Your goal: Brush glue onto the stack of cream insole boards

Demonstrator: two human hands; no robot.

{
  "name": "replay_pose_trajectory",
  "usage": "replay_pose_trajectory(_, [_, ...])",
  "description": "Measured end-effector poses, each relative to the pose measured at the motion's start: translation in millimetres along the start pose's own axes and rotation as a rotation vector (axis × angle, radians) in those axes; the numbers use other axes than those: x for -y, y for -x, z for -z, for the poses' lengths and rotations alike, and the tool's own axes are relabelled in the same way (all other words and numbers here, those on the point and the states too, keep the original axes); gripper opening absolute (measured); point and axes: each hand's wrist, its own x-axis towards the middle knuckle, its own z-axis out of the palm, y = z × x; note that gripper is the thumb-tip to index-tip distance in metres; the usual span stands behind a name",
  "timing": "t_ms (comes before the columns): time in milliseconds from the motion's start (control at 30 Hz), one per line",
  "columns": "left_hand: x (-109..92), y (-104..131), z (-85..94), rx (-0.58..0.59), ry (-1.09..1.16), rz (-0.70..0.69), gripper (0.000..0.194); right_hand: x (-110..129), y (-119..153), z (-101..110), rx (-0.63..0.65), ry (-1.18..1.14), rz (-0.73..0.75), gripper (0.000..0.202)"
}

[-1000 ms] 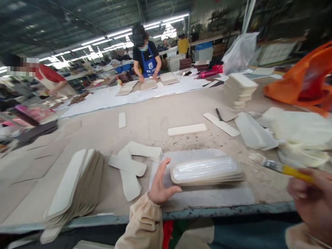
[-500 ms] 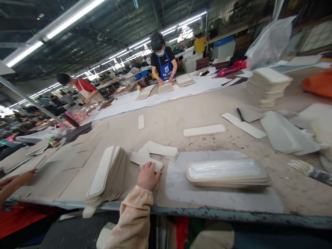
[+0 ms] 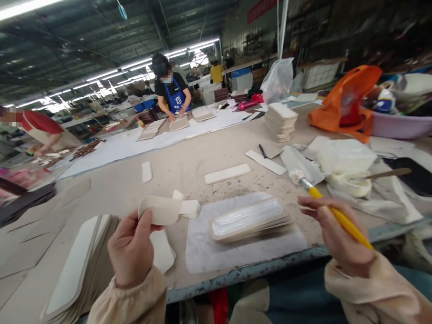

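Note:
My left hand [image 3: 131, 246] pinches the near end of a small cream strip with rounded corners [image 3: 165, 210], raised above the table. A few more small strips [image 3: 190, 207] lie just beyond it. My right hand [image 3: 343, 232] is closed round the yellow handle of a paintbrush [image 3: 333, 212], whose pale-coated bristles point away from me. Between the hands, a stack of long rounded strips [image 3: 249, 218] rests on a white sheet [image 3: 201, 254]; its top strip looks shiny and wet. A fanned stack of long cream pieces [image 3: 79, 266] stands left of my left hand.
A tub of white paste with a wooden stick [image 3: 351, 182] sits at the right, near a dark phone [image 3: 417, 175]. Behind are an orange bag [image 3: 347, 101], a lilac basin [image 3: 407, 125] and a stack of pieces [image 3: 280, 122]. A co-worker in a blue apron [image 3: 174, 93] works across the table.
My left hand has lifted a small strip off the table. My right hand has come into view holding the paintbrush, which lay at the right before. The view has swung to the right.

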Motion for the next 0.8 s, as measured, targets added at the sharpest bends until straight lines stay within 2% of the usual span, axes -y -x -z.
replay_pose_trajectory(67, [-18.1,14.5,-24.6,0.042,0.285,0.106,0.028,3.8,1.3,-17.4,0.11,0.008,0.035,0.022])
replay_pose_trajectory(167, [-26.8,35.6,-56.4,0.162,0.535,0.264,0.028,6.7,-1.3,-37.8,0.228,-0.047,0.017,0.028])
replay_pose_trajectory(267, [-20.8,52.3,-76.5,0.254,0.652,0.406,0.023,4.9,-5.4,-47.4,0.241,-0.107,-0.023,0.032])
replay_pose_trajectory(400, [-5.2,65.3,-87.4,0.259,0.659,0.512,0.025,3.3,-6.6,-43.8,0.235,-0.07,-0.105,0.035])
replay_pose_trajectory(500, [10.2,64.6,-86.8,0.255,0.597,0.559,0.029,6.5,-9.9,-36.9,0.223,-0.004,-0.148,0.042])
replay_pose_trajectory(600, [27.7,56.0,-80.3,0.281,0.395,0.534,0.028,7.4,-22.5,-33.5,0.188,0.083,-0.117,0.045])
replay_pose_trajectory(700, [41.6,46.9,-71.4,0.419,0.039,0.377,0.025,0.9,-39.8,-34.7,0.148,0.236,-0.05,0.043])
replay_pose_trajectory(800, [50.3,44.9,-65.1,0.588,-0.236,0.259,0.026,-10.4,-51.2,-37.9,0.173,0.409,-0.01,0.041])
